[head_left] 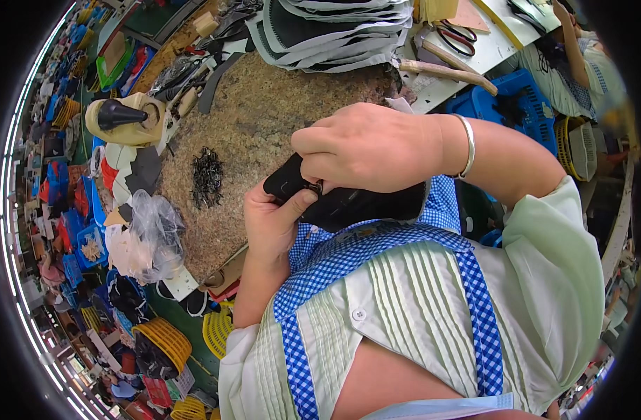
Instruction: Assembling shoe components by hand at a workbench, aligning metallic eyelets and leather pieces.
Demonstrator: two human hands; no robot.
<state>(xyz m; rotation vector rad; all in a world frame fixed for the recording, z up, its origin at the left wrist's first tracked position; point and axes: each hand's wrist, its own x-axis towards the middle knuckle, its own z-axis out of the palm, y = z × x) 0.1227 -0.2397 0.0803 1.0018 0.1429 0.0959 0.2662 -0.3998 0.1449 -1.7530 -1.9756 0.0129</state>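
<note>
A black fabric piece (348, 208) with small slits or stitched marks is held up in front of my body, off the stone slab's near edge. My left hand (270, 218) is closed on its left end, thumb pressed on top. Over its upper edge my right hand (376, 148) is closed, fingers curled and pinched together. At their tips, close to the left thumb, shows a small shiny dark piece (316, 187), partly hidden by the fingers. On the slab to the left lies a loose pile of small black fittings (207, 178).
The rough stone slab (247, 105) bears a stack of black panels with white edges (334, 42) at the back. Scissors (457, 38) and a wooden-handled tool (446, 71) lie back right. A cream container (124, 119) and a clear plastic bag (156, 227) stand left. A blue crate (516, 105) is at right.
</note>
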